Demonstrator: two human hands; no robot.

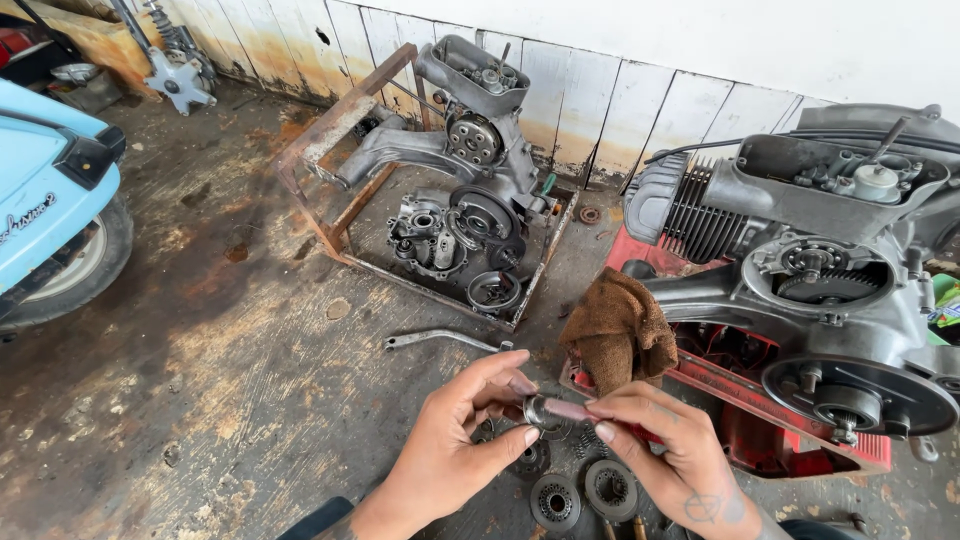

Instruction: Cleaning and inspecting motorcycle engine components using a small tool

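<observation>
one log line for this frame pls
left hand: grips small metal shaft | right hand: pinches shaft | floor: round clutch discs

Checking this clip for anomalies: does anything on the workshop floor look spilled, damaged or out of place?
Yes. A dark stain spreads over the concrete floor beside the rusty metal frame, like old oil. The frame holds a dismantled engine, its parts loose. A brown rag is draped over the red stand. Both hands hold a small metal part.
</observation>
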